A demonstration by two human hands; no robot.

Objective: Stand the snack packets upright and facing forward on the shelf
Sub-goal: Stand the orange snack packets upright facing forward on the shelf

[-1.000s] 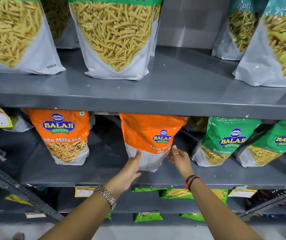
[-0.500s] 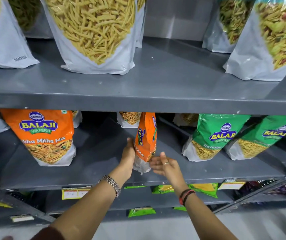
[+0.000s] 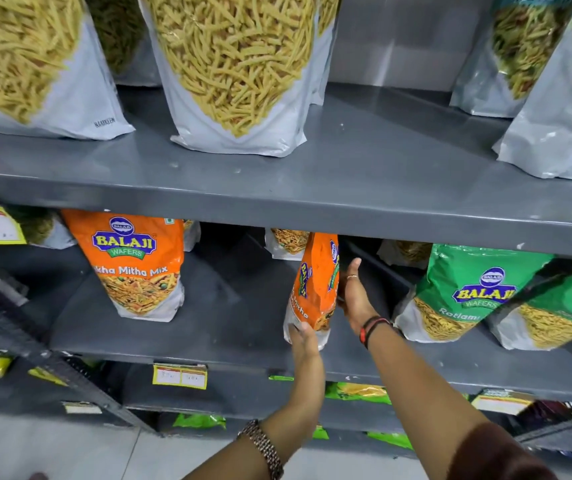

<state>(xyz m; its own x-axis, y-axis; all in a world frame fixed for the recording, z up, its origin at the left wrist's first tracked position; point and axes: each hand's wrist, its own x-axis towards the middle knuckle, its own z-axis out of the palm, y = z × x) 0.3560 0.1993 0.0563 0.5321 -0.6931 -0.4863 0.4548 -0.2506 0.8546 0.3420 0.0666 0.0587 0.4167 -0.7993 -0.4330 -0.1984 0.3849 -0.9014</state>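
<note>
An orange Balaji Tikha Mitha Mix packet [image 3: 315, 289] stands on the middle grey shelf [image 3: 208, 337], turned edge-on with its printed face toward the left. My left hand [image 3: 303, 337] grips its white bottom corner. My right hand [image 3: 355, 292] lies flat against the packet's right side, fingers stretched toward the back. A second orange packet [image 3: 139, 265] stands upright and front-facing to the left. Two green Balaji packets [image 3: 464, 292] [image 3: 561, 306] lean to the right.
Large white namkeen pouches [image 3: 236, 71] line the upper shelf [image 3: 312, 199]. More packets [image 3: 286, 242] sit at the back of the middle shelf. Price tags [image 3: 180, 375] hang on the shelf edge. Green packets [image 3: 357, 391] lie on lower shelves. A diagonal metal brace [image 3: 52, 362] crosses at the left.
The orange packet was front-facing, then got turned edge-on. My left hand slid down to its bottom corner and my right hand moved up against its right side.
</note>
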